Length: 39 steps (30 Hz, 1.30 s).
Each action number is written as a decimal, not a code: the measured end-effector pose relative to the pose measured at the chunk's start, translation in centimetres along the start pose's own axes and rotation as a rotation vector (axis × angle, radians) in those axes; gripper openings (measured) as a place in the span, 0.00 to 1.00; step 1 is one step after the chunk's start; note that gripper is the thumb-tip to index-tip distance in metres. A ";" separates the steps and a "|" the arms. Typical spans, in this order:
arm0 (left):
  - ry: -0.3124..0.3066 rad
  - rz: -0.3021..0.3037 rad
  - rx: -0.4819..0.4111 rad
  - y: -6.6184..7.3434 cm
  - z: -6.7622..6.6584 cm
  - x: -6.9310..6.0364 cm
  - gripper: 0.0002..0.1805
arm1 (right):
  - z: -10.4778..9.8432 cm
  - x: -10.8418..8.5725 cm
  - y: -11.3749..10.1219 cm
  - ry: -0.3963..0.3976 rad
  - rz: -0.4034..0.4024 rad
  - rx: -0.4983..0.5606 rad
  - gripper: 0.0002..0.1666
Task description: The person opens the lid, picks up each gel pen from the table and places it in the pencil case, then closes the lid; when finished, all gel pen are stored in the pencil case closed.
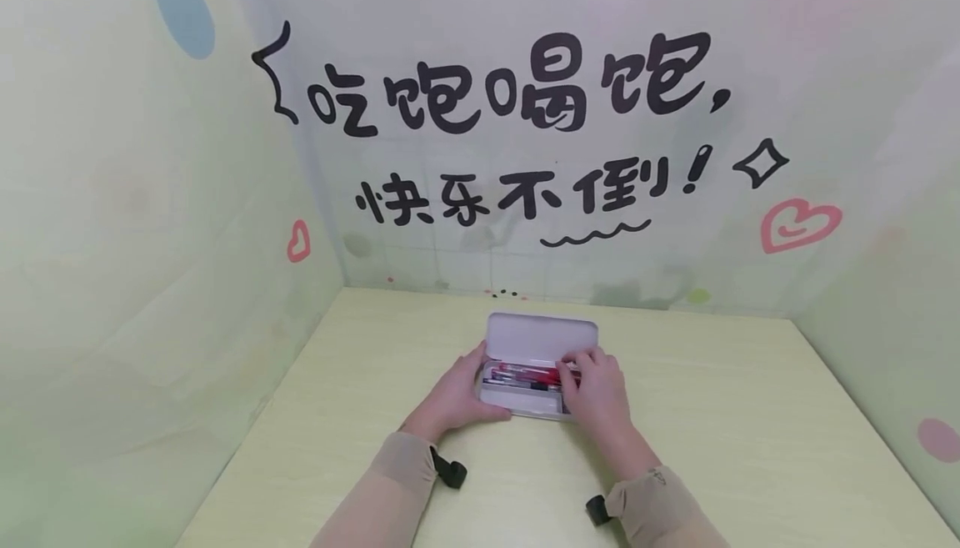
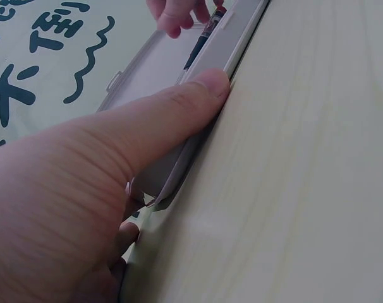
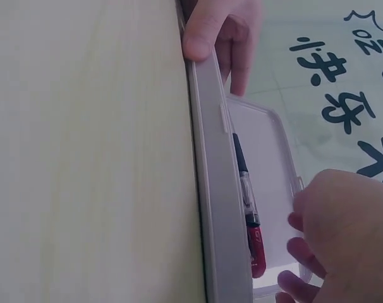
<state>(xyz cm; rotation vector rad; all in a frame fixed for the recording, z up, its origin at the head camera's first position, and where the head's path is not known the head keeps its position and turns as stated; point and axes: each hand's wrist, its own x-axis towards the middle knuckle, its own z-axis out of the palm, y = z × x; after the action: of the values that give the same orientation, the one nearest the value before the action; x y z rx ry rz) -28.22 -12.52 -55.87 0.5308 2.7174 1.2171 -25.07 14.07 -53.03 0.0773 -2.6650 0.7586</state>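
Observation:
A pale metal pencil case [image 1: 517,400] lies on the table, its hinged lid [image 1: 542,337] standing raised at the back. Several pens [image 1: 525,375], some with red parts, lie in its rear compartment. My left hand [image 1: 453,398] grips the case's left end, the thumb on the front edge and the fingers behind. Over the right end is my right hand [image 1: 600,394], its fingers loosely bent above the pens. No object shows between those fingers in the right wrist view, where a red-ended pen [image 3: 257,252] lies beside them.
The pale wooden table [image 1: 525,490] spreads around the case. Behind it stands a printed wall [image 1: 465,256] with black lettering, and another wall [image 1: 150,281] rises at the left. Each sleeve carries a black strap piece, one at the left cuff [image 1: 452,473], one at the right cuff [image 1: 597,511].

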 end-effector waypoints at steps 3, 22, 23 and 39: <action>0.000 0.001 0.003 -0.1 0.1 0.1 0.78 | -0.3 0.8 0.5 0.091 0.024 0.051 0.16; 0.006 -0.028 0.018 0.2 0.1 0.1 0.80 | -1.5 3.7 2.4 -0.065 0.416 0.605 0.39; 0.008 -0.030 0.017 0.1 0.1 0.1 0.80 | -1.5 3.9 2.4 -0.056 0.424 0.614 0.38; 0.014 -0.011 -0.010 0.3 0.0 0.1 0.81 | -2.8 3.6 1.8 -0.036 0.375 0.562 0.22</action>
<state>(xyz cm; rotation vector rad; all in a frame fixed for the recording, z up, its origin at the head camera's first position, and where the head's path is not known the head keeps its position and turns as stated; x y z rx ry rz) -28.22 -12.34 -55.66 0.5078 2.7207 1.2364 -27.72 17.19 -50.39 -0.2734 -2.4410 1.6199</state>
